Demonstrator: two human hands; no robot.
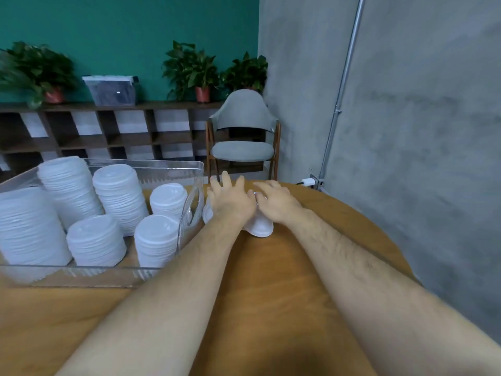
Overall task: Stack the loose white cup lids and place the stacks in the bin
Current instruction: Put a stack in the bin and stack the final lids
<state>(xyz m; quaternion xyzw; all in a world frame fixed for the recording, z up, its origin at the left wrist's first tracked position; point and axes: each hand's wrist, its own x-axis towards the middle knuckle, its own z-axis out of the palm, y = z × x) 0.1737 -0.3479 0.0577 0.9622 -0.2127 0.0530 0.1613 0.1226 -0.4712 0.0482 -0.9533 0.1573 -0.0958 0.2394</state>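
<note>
A short stack of white cup lids point(259, 226) stands on the wooden table just right of the clear plastic bin point(199, 180). My left hand point(230, 199) lies over its left side with fingers spread and fairly straight. My right hand point(273, 200) covers the top of the stack from the right, fingers bent over it; the grip itself is hidden. Another white lid point(207, 214) shows at the left under my left wrist, beside the bin wall. Inside the bin stand several stacks of white lids point(119, 196), tall ones at the back and left.
The round wooden table point(271, 280) curves away close behind my hands and to the right. Beyond it stand a grey chair point(244, 131), a dark shelf unit with potted plants, and a grey concrete wall with a conduit pipe.
</note>
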